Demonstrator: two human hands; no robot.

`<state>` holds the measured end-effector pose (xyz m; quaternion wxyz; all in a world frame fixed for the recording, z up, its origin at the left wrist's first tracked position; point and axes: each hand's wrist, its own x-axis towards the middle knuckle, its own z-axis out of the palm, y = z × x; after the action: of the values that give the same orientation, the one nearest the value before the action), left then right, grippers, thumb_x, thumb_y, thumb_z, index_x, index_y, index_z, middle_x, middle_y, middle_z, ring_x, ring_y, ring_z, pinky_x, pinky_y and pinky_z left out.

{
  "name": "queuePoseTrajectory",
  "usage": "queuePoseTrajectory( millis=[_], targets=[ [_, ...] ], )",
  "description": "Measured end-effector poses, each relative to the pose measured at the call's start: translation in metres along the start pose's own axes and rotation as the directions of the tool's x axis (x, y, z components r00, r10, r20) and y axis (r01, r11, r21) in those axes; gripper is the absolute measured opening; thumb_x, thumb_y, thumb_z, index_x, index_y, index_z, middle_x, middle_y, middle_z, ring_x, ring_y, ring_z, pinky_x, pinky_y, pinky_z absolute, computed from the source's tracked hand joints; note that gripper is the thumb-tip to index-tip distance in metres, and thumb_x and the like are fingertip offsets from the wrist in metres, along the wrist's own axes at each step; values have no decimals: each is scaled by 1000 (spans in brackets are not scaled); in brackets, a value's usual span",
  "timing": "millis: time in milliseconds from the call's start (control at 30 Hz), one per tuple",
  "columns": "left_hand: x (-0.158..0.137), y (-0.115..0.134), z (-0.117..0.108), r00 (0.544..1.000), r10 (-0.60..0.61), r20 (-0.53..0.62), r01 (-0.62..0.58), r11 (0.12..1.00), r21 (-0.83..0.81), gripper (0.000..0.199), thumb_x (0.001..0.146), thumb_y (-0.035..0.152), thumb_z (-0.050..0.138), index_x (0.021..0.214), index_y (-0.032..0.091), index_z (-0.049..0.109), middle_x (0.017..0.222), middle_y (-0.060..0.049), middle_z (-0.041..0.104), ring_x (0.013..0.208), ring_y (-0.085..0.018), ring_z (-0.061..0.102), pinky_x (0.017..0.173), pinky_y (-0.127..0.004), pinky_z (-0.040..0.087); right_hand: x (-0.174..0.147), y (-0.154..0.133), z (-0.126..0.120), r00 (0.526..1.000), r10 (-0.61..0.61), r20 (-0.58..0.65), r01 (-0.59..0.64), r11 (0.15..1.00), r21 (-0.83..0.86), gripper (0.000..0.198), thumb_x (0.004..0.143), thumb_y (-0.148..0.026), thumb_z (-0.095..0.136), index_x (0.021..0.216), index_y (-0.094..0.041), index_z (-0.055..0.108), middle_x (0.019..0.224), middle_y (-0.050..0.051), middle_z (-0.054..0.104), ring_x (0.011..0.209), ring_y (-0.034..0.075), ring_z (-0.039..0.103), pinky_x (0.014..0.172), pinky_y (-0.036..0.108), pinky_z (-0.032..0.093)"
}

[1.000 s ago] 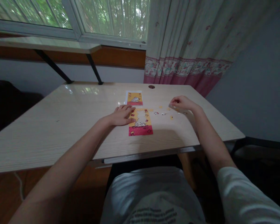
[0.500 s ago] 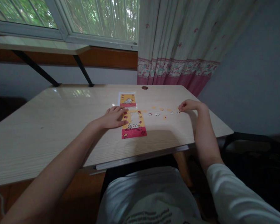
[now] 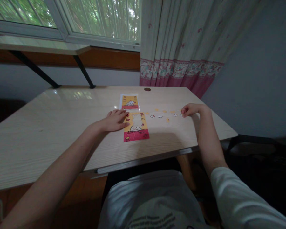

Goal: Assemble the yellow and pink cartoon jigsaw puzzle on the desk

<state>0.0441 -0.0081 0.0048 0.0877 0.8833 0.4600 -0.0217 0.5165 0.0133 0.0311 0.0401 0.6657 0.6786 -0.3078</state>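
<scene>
A partly filled jigsaw puzzle (image 3: 136, 135) in yellow and red lies on the desk, with a pale gap in its upper middle. My left hand (image 3: 115, 121) rests flat at its left edge, fingers spread and fingertips on the puzzle. Just beyond it lies a small picture card (image 3: 129, 102) with a similar white animal drawing. To the right, loose puzzle pieces (image 3: 160, 116), some white and some yellow, are scattered in a rough row. At the far end of that row my right hand (image 3: 191, 109) pinches a small white puzzle piece (image 3: 181, 114), mostly covered by the fingertips.
The pale wooden desk (image 3: 62, 127) has a round cable hole (image 3: 147, 89) near its back edge. A raised shelf (image 3: 43, 46) on black supports stands at the back left. Behind the desk are a window and a curtain (image 3: 176, 70). A dark chair (image 3: 257, 140) is at the right.
My right hand has dipped slightly, its fingertips now down at the white piece at the row's end. My left hand stays on the puzzle. The view has shifted a little.
</scene>
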Motion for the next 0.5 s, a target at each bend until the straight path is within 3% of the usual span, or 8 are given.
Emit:
queuePoseTrajectory(
  millis=[233, 500],
  targets=[
    [1, -3, 2, 1000, -8, 10, 8, 1000, -14, 80, 87, 66, 36, 152, 20, 38, 159, -17, 37, 145, -41, 30, 114, -61, 27, -2, -2, 1, 1000, 8, 19, -8, 1000, -5, 39, 51, -48, 87, 72, -20, 68, 57, -3, 54, 53, 10, 44, 54, 25, 35],
    [0, 0, -1, 1000, -8, 22, 8, 1000, -16, 80, 87, 62, 36, 153, 17, 37, 159, -19, 35, 145, -41, 30, 115, -60, 27, -3, -5, 1, 998, 52, 38, -55, 994, 95, 34, 50, -32, 88, 69, -19, 63, 54, -6, 50, 51, 8, 39, 52, 25, 30]
  ],
)
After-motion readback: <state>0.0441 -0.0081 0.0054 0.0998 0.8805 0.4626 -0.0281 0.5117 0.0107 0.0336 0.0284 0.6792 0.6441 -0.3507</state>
